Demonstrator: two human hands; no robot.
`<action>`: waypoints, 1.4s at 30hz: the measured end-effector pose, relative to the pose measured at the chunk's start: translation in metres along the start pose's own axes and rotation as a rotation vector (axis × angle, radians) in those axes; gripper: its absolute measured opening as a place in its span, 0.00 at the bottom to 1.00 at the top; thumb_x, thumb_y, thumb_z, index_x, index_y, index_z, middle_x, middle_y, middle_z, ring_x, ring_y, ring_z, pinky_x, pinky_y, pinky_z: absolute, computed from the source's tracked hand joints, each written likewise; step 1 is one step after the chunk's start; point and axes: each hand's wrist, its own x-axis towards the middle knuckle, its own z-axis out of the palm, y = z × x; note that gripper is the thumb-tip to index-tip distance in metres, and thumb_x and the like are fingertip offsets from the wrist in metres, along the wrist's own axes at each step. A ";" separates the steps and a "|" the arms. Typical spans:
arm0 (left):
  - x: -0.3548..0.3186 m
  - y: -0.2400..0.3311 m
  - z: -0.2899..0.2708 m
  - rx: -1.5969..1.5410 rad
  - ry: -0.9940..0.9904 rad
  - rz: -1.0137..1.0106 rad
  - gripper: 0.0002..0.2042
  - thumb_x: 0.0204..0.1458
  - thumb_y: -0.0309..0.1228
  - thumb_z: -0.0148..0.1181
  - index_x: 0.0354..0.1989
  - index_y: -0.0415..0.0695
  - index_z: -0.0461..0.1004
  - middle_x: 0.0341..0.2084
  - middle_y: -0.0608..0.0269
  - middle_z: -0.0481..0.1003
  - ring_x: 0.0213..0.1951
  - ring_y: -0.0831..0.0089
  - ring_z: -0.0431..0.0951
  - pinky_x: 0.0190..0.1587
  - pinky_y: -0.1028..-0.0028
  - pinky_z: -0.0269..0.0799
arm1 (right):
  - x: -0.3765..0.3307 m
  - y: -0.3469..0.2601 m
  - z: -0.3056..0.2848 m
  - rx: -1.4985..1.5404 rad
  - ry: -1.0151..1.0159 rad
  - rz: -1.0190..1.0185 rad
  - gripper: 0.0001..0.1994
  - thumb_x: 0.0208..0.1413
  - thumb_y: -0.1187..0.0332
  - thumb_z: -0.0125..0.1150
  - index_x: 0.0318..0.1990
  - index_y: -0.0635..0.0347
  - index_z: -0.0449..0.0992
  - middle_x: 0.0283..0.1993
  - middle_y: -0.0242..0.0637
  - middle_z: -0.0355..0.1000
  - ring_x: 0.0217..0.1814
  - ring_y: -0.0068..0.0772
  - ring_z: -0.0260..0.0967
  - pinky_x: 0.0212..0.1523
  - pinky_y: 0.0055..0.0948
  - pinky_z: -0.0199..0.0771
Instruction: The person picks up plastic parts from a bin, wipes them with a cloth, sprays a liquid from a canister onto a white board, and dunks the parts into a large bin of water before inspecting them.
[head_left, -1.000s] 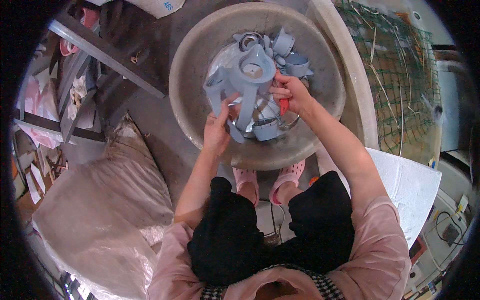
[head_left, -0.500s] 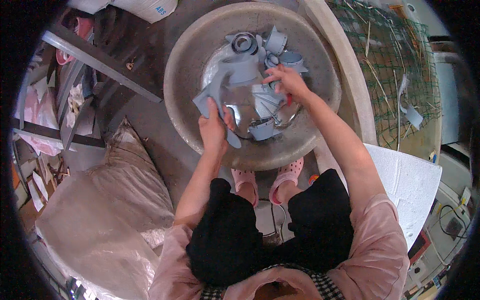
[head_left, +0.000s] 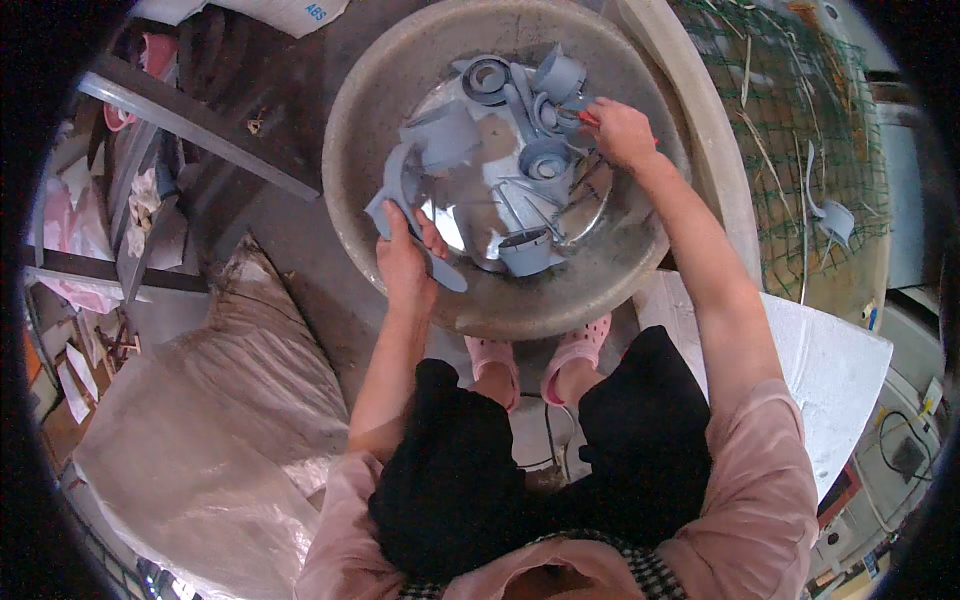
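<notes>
My left hand (head_left: 405,258) is closed around a grey plastic part (head_left: 446,272) with a flat, rounded tongue and a curved upper section, over the left side of a large round basin (head_left: 500,322). My right hand (head_left: 624,134), near the basin's far right side, grips a small tool with a red handle (head_left: 588,118); its working end is too blurred to make out. Several grey cup-shaped plastic parts lie in the basin, among them a ringed one (head_left: 487,80), one beside the tool (head_left: 560,76), one below it (head_left: 547,160) and one near the front (head_left: 526,252).
A metal frame (head_left: 200,130) stands to the left, above a bulky plastic-wrapped sack (head_left: 210,420). On the right are green mesh (head_left: 780,150) with a loose grey piece (head_left: 834,222) on it and a white foam sheet (head_left: 830,365). Pink clogs (head_left: 578,362) are just below the basin.
My right hand has moved up and right, and its red-handled tool has turned upward. A cup-shaped part now shows where that hand was. My left hand has shifted slightly left with the grey part.
</notes>
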 end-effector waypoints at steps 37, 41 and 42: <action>-0.410 0.333 -0.394 0.535 1.500 0.871 0.31 0.48 0.59 0.53 0.15 0.37 0.73 0.15 0.64 0.70 0.21 0.75 0.69 0.27 0.73 0.64 | -0.099 -0.183 -0.240 1.905 -0.354 0.156 0.18 0.58 0.56 0.46 0.36 0.63 0.75 0.34 0.40 0.75 0.33 0.36 0.72 0.39 0.36 0.73; -0.375 0.318 -0.458 0.475 1.452 0.724 0.29 0.49 0.57 0.54 0.17 0.37 0.75 0.14 0.65 0.70 0.20 0.75 0.70 0.26 0.74 0.65 | -0.108 -0.195 -0.242 2.024 -0.456 0.052 0.20 0.58 0.53 0.48 0.38 0.63 0.75 0.37 0.40 0.75 0.37 0.36 0.72 0.42 0.37 0.72; -0.363 0.311 -0.462 0.432 1.398 0.741 0.29 0.50 0.56 0.54 0.18 0.36 0.75 0.14 0.65 0.70 0.20 0.75 0.70 0.26 0.74 0.65 | -0.106 -0.192 -0.240 2.052 -0.449 0.023 0.19 0.58 0.54 0.48 0.39 0.64 0.75 0.38 0.40 0.75 0.38 0.36 0.72 0.43 0.37 0.72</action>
